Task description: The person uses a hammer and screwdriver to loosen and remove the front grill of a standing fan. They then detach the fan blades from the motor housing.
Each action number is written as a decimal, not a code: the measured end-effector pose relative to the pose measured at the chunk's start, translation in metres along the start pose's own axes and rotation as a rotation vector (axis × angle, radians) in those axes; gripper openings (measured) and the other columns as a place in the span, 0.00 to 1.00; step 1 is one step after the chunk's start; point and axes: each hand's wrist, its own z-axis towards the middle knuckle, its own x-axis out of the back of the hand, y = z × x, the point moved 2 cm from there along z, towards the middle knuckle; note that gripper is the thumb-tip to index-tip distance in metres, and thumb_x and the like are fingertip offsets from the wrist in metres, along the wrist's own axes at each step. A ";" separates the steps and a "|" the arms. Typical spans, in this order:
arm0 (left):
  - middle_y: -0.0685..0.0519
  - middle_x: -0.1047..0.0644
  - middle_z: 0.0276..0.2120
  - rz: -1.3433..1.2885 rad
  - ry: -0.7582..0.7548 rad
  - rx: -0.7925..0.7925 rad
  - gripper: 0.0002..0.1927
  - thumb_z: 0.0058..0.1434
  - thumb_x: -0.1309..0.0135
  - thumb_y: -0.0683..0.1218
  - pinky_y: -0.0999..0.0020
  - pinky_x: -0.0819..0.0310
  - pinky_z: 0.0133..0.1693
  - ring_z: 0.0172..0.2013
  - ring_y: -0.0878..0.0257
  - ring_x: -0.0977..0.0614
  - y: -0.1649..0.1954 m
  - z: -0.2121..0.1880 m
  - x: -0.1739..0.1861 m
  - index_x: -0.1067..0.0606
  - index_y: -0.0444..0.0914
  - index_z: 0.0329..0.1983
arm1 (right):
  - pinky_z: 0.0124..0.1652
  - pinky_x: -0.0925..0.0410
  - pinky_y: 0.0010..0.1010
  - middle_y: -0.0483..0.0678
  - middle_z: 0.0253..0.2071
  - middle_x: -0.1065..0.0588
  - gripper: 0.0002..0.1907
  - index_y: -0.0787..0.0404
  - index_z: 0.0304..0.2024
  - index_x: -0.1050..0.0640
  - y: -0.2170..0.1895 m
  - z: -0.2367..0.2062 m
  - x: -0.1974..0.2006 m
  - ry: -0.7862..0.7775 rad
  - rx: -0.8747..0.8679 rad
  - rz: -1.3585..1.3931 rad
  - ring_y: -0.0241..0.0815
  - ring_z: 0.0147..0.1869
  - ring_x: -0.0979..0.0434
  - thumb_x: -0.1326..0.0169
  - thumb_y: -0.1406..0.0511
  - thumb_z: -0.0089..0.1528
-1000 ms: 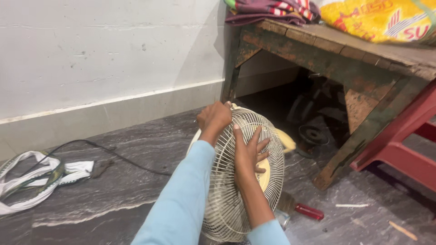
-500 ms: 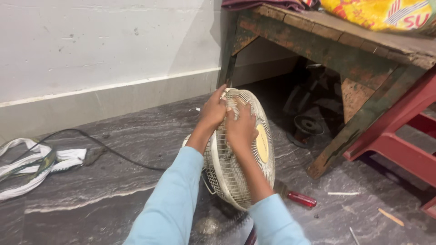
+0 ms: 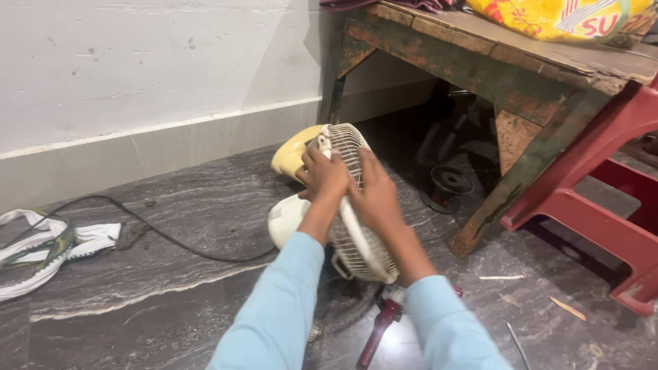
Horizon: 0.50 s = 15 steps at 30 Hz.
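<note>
- Nearest the camera, 2 light-blue sleeves [image 3: 281, 308] reach forward over the dark veined stone floor [image 3: 171, 274].
- Just below the right sleeve lies a red-handled tool [image 3: 378, 329] on the floor; its working end is hidden under the arm.
- To the right, a thin metal rod [image 3: 515, 342] and a small wooden sliver [image 3: 566, 307] lie well apart on the floor.
- The right hand [image 3: 375, 199] lies flat, fingers spread, against the wire guard of a small table fan [image 3: 349, 205]; its grip is open and pressing, not closed around anything.
- The left hand [image 3: 323, 177] curls over the upper rim of the guard, its grip closed on the wire.
- The fan stands tilted on the floor between the 2 hands, its cream wire cage edge-on to the camera, with a yellow motor housing [image 3: 293, 154] behind and a white base [image 3: 286, 218] below.
- A black cord [image 3: 164, 236] runs from the fan across the floor to the left.
- At far left, white cloth [image 3: 41, 247] with a green strip lies bunched on the floor.
- Right of the fan, a red plastic stool [image 3: 596, 205] stands beside the leg of a worn wooden desk [image 3: 493, 62].
- Under the desk sits a dark round part [image 3: 449, 181].
- On the desk lies a yellow printed sack [image 3: 562, 17].
- Farthest back, a white wall [image 3: 137, 68] meets the floor.
</note>
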 end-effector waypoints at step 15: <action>0.42 0.45 0.69 0.103 0.122 -0.298 0.31 0.70 0.63 0.58 0.29 0.49 0.60 0.65 0.39 0.41 -0.004 0.006 -0.004 0.44 0.34 0.69 | 0.64 0.37 0.46 0.54 0.64 0.27 0.36 0.50 0.70 0.34 0.017 0.037 0.014 -0.236 -0.367 0.091 0.57 0.68 0.29 0.56 0.43 0.64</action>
